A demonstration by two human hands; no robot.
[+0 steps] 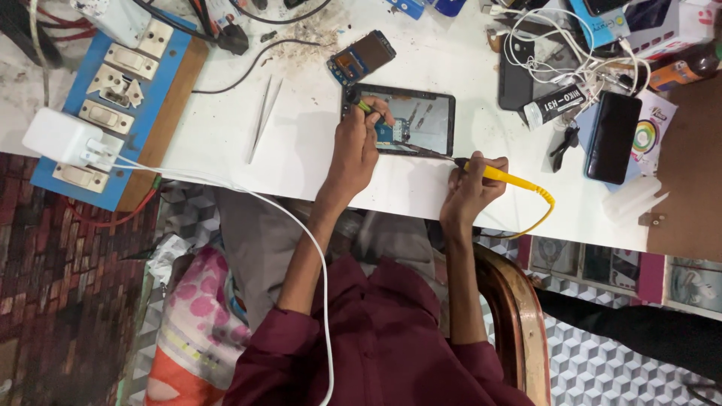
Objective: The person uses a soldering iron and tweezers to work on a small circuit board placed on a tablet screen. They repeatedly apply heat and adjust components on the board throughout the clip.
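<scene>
A phone repair workshop: opened phone [410, 120], soldering iron [500, 175], tweezers [263, 116], switchboard [113, 98] and cables [571, 64] on a white bench [301, 150].

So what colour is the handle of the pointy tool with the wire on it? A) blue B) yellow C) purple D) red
B: the right hand grips a soldering iron with a yellow handle and yellow cord, its tip reaching toward the opened phone on the white table, while the left hand works on that phone.
</scene>
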